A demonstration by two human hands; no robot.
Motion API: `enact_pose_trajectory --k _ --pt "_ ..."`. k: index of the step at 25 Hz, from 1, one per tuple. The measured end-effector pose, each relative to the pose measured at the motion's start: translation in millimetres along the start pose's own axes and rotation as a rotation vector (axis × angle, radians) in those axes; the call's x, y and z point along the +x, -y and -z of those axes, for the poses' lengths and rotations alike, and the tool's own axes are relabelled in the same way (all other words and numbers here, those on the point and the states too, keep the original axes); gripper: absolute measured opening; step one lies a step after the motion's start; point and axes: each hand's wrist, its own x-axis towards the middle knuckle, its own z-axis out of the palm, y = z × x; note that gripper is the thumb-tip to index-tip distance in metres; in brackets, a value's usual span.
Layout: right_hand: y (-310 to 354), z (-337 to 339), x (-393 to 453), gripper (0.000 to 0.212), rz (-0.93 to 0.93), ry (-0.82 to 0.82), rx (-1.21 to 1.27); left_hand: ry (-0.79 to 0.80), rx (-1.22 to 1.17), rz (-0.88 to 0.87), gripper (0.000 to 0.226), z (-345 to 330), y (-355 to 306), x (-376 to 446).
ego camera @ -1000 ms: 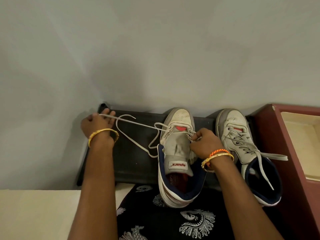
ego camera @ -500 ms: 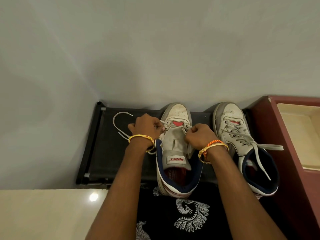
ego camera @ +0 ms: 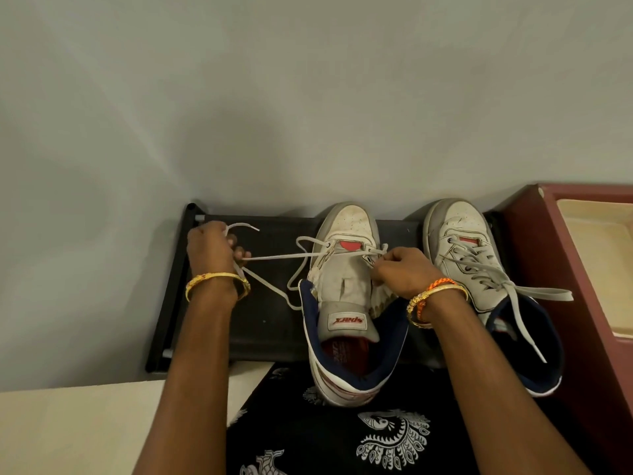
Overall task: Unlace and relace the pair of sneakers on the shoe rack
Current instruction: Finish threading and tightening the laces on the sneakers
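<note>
1. White flat lace (ego camera: 281, 257) — soft, limp, light; judged easy to snag at the eyelets, so best taken near its tip or right at the eyelet.
2. Left hand (ego camera: 210, 246) has its grip clamped on the lace, drawn taut out to the left; right hand (ego camera: 402, 272) pinches the lace at the right-side eyelets.
3. Left sneaker (ego camera: 346, 303) sits mid shoe rack (ego camera: 270, 330), mostly unlaced, heel overhanging the front edge — could tip if tugged hard.
4. Right sneaker (ego camera: 479, 269) just beside it, laced but untied.
5. Open rack room lies left; wall close behind, red cabinet (ego camera: 555, 269) hemming the right.
</note>
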Motion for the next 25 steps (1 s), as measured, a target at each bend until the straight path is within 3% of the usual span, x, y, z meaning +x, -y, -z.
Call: enact_pose_trajectory --k 3,5,6,13,18,21,25 --pt "4 2 -4 0.006 -0.008 0.036 0.03 0.313 0.641 -0.408 0.008 -9 22 -7" --pt "7 2 -4 0.004 -0.013 0.042 0.035 0.541 0.956 -0.508 0.016 -17 38 -6" --pt "7 2 -4 0.005 -0.014 0.046 0.03 0.578 1.046 -0.504 0.018 -23 41 -8" --pt "6 1 -2 0.007 -0.021 0.045 0.029 0.455 1.108 -0.543 0.01 -36 37 -11" --pt "5 2 -1 0.006 -0.019 0.039 0.016 0.109 0.795 -0.445 0.011 -14 23 0" --pt "3 3 2 0.02 -0.032 0.03 0.014 -0.039 0.366 -0.233 0.021 -1 15 8" --pt "4 3 2 0.026 -0.048 0.048 0.008 -0.019 -0.354 0.133 0.034 7 4 12"
